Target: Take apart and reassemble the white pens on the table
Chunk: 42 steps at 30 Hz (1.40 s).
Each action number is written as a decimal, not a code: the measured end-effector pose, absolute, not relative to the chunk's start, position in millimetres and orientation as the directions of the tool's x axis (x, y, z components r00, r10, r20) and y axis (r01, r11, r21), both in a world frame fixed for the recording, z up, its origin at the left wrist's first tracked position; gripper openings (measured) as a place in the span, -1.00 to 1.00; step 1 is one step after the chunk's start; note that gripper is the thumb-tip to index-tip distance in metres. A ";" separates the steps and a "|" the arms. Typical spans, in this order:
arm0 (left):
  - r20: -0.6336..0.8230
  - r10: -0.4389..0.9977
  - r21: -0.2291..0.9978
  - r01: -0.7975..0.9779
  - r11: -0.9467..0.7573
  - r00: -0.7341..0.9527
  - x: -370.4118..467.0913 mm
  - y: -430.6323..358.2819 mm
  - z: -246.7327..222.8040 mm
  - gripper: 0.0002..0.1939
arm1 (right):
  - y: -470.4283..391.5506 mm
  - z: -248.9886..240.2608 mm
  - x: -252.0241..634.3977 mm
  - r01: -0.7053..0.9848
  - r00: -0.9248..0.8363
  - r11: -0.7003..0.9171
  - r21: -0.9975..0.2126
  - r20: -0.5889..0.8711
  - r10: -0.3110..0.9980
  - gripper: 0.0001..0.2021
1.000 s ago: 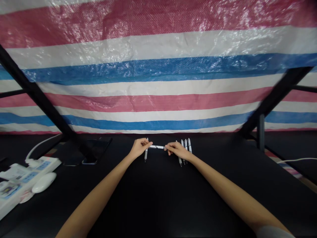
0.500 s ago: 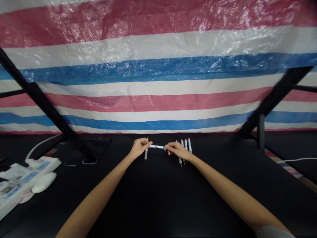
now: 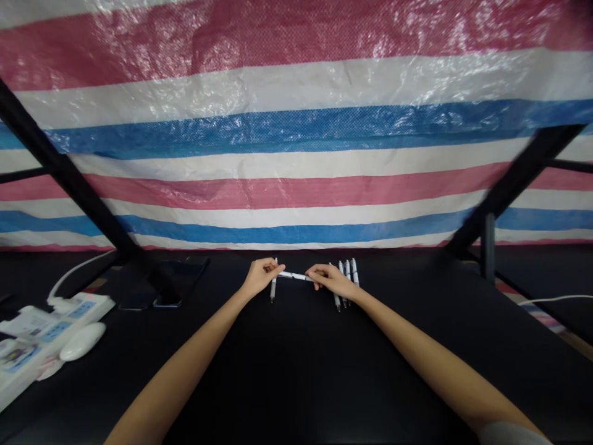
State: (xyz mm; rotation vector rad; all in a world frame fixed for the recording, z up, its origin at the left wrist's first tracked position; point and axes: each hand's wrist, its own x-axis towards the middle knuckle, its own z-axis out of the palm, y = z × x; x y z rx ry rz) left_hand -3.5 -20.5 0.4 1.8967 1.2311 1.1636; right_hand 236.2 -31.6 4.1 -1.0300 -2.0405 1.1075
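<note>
A white pen (image 3: pixel 294 276) lies level between my two hands over the black table. My left hand (image 3: pixel 260 275) pinches its left end between thumb and fingers. At the pen's right end, the fingers of my right hand (image 3: pixel 331 279) are closed on it. Another pen (image 3: pixel 273 290) with a grey grip points toward me beneath my left fingers, partly covered by them. Several similar white pens (image 3: pixel 355 272) lie side by side under and just beyond my right hand, which hides parts of them.
On the left of the black table (image 3: pixel 296 383) sit a white power strip (image 3: pixel 60 327) with plugs, a white rounded case (image 3: pixel 83 341) and dark phone-like slabs (image 3: pixel 167 301). Black slanted bars (image 3: pixel 97 207) rise on both sides. A striped sheet (image 3: pixel 296 191) hangs behind.
The right end of the held pen has dipped slightly, and my right fingers have shifted a little to the left along it. My left hand has stayed in place.
</note>
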 end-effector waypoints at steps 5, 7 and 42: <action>0.351 0.916 0.822 0.404 -0.401 0.197 -4.6 -19.1 -1.4 -0.69 | -32.2 2.9 236.7 0.348 -0.543 0.340 -0.874 0.108 0.833 -0.68; 0.352 0.915 0.821 0.404 -0.404 0.199 -4.6 -19.0 -1.8 -0.70 | -31.5 2.2 236.8 0.339 -0.548 0.341 -0.877 0.111 0.829 -0.68; 0.029 0.999 0.904 -0.426 -0.019 0.016 -3.3 -15.7 3.4 -0.66 | -25.1 2.2 239.1 -0.010 -0.361 0.168 -0.986 0.160 0.919 -0.58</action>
